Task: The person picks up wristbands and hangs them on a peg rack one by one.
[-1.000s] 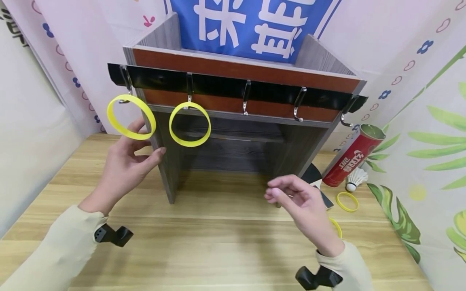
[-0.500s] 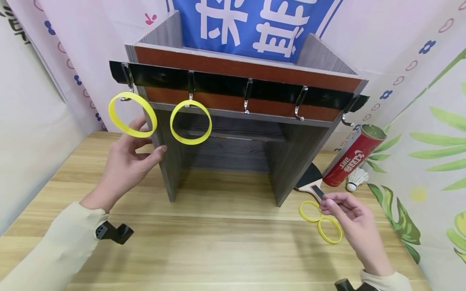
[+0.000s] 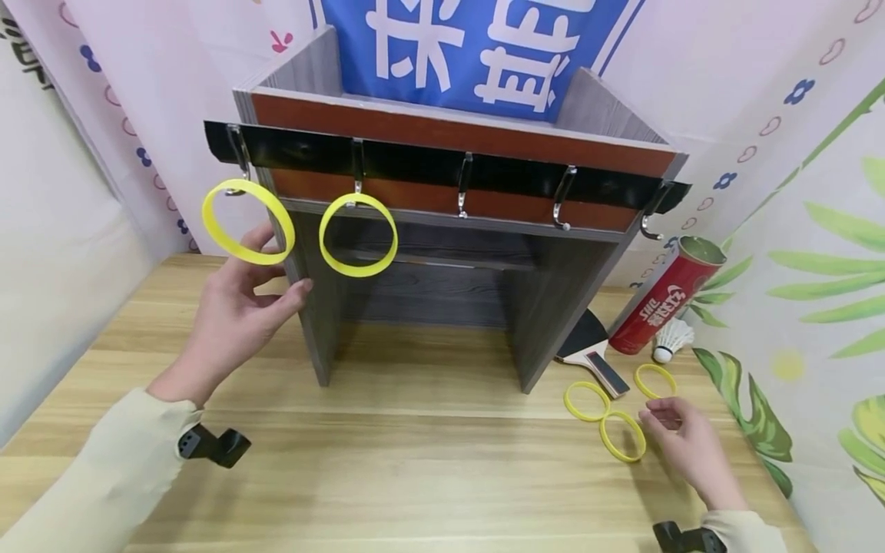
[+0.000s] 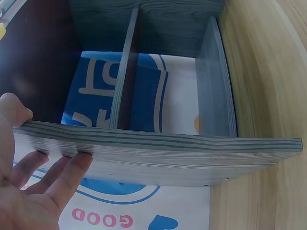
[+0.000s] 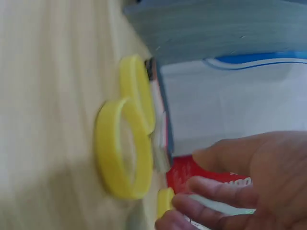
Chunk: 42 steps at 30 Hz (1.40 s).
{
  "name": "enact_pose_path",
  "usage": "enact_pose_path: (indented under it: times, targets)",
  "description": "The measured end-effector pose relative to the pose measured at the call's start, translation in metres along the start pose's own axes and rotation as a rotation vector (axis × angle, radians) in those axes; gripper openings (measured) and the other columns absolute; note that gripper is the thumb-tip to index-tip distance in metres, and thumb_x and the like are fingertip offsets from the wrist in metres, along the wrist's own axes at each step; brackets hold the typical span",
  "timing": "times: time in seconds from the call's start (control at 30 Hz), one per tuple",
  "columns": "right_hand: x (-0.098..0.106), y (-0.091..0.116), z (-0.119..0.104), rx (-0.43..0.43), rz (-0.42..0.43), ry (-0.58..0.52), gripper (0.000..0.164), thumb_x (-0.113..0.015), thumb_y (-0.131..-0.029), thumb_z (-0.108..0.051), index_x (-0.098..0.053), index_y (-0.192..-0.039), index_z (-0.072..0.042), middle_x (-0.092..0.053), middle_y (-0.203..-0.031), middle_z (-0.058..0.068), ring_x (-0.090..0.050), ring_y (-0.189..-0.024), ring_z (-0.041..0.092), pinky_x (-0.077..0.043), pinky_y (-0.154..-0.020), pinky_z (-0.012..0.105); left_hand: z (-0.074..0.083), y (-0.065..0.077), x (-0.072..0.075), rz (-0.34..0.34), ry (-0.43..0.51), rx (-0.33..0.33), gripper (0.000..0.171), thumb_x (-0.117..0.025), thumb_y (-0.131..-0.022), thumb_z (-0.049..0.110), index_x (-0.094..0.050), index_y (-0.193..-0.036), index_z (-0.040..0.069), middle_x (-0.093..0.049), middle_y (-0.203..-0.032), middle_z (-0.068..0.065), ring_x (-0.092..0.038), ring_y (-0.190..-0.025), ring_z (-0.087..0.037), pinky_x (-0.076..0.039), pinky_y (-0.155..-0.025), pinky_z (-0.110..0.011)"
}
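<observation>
My left hand (image 3: 235,307) grips the side panel (image 4: 158,155) of a grey wooden shelf, thumb on one face and fingers on the other. Two yellow rings, one at the far left (image 3: 213,230) and one beside it (image 3: 359,271), hang from the metal hooks on the shelf's black rail (image 3: 415,163). My right hand (image 3: 691,449) is low over the table at the right, its fingers loosely bent with nothing between them. Its fingertips come right at a yellow ring (image 3: 639,376) lying flat. Two more yellow rings (image 5: 103,148) lie left of that hand, side by side.
Behind the rings on the wooden table (image 3: 415,476) are a table-tennis bat (image 3: 594,357), a red shuttlecock tube (image 3: 664,299) and a white shuttlecock (image 3: 672,338). Three hooks farther right on the rail, such as the middle hook (image 3: 464,184), carry no ring.
My right hand has moved from in front of the shelf, to the right and down, to the ring by the shuttlecock. The left hand keeps its hold on the panel.
</observation>
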State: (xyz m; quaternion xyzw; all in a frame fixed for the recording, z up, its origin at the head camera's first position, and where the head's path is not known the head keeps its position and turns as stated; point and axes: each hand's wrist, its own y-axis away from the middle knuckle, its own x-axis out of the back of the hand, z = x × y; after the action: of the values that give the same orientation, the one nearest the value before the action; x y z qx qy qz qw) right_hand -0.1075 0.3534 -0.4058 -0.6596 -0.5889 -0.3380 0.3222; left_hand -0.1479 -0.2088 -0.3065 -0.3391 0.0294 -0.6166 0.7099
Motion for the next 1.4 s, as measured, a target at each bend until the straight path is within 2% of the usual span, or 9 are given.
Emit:
enact_pose_path:
  times: [0.1,0.13,0.3,0.5,0.7,0.93,1.1,1.4]
  targets:
    - [-0.001,-0.005,0.008,-0.05,-0.088,0.052,0.039,-0.064,-0.103,-0.022,-0.062,-0.12,0.013,-0.072,-0.11,0.03,-0.072,-0.094,0.027,-0.055,-0.077,0.023,-0.001,0.0,-0.001,-0.003,0.004,0.003,0.077,-0.074,-0.09,-0.005,-0.047,-0.158,0.02,-0.059,-0.144,-0.002,-0.063,-0.108,0.012,-0.057,-0.081,-0.007]
    - [-0.002,-0.006,0.01,-0.059,-0.108,0.063,0.039,-0.064,-0.103,-0.023,-0.062,-0.119,0.013,-0.072,-0.109,0.03,-0.072,-0.095,0.028,-0.055,-0.077,0.024,-0.001,0.0,-0.002,-0.002,0.005,0.003,0.077,-0.073,-0.09,-0.005,-0.047,-0.158,0.02,-0.059,-0.143,0.001,-0.063,-0.108,0.012,-0.057,-0.081,-0.007]
    - [-0.007,-0.012,0.014,-0.06,-0.137,0.092,0.031,-0.067,-0.1,-0.022,-0.068,-0.108,0.008,-0.075,-0.097,0.018,-0.066,-0.084,0.014,-0.052,-0.071,0.022,-0.001,-0.001,-0.002,0.001,0.007,0.0,0.077,-0.073,-0.09,-0.006,-0.047,-0.158,0.021,-0.057,-0.136,0.017,-0.063,-0.108,0.012,-0.057,-0.081,-0.007]
    - [-0.009,-0.013,0.015,-0.031,-0.154,0.091,0.016,-0.067,-0.097,-0.011,-0.071,-0.096,0.004,-0.073,-0.087,0.008,-0.057,-0.075,0.01,-0.046,-0.065,0.021,-0.001,-0.001,-0.002,-0.001,0.01,-0.002,0.077,-0.073,-0.09,-0.006,-0.048,-0.157,0.021,-0.058,-0.136,0.016,-0.063,-0.109,0.012,-0.057,-0.081,-0.007]
    - [-0.007,-0.013,0.015,-0.031,-0.156,0.071,0.013,-0.066,-0.097,-0.008,-0.071,-0.096,0.004,-0.072,-0.086,0.008,-0.055,-0.072,0.007,-0.046,-0.063,0.02,0.0,-0.002,-0.004,0.004,0.016,-0.014,0.076,-0.073,-0.089,-0.007,-0.048,-0.157,0.019,-0.058,-0.133,0.019,-0.064,-0.107,0.011,-0.057,-0.08,-0.007]
    - [-0.003,-0.01,0.016,-0.106,-0.201,-0.095,0.017,-0.064,-0.1,-0.006,-0.067,-0.105,0.01,-0.073,-0.09,0.008,-0.06,-0.069,0.003,-0.058,-0.062,0.02,0.001,-0.002,-0.003,0.006,0.012,-0.007,0.076,-0.073,-0.09,-0.007,-0.049,-0.156,0.019,-0.058,-0.132,0.02,-0.065,-0.107,0.01,-0.057,-0.08,-0.007]
    - [0.001,-0.008,0.02,-0.173,-0.23,-0.223,0.023,-0.063,-0.102,-0.007,-0.062,-0.112,0.013,-0.073,-0.09,0.005,-0.063,-0.07,0.003,-0.061,-0.065,0.021,0.001,-0.002,-0.003,0.004,0.01,-0.013,0.076,-0.073,-0.09,-0.006,-0.048,-0.157,0.02,-0.059,-0.137,0.016,-0.064,-0.107,0.011,-0.058,-0.08,-0.007]
    - [0.002,-0.006,0.028,-0.22,-0.292,-0.339,0.036,-0.062,-0.103,-0.008,-0.058,-0.126,0.02,-0.076,-0.1,0.001,-0.068,-0.081,-0.002,-0.064,-0.075,0.02,0.002,-0.002,-0.001,0.004,0.013,-0.01,0.076,-0.073,-0.089,-0.006,-0.049,-0.156,0.02,-0.059,-0.135,0.017,-0.064,-0.107,0.012,-0.057,-0.08,-0.007]
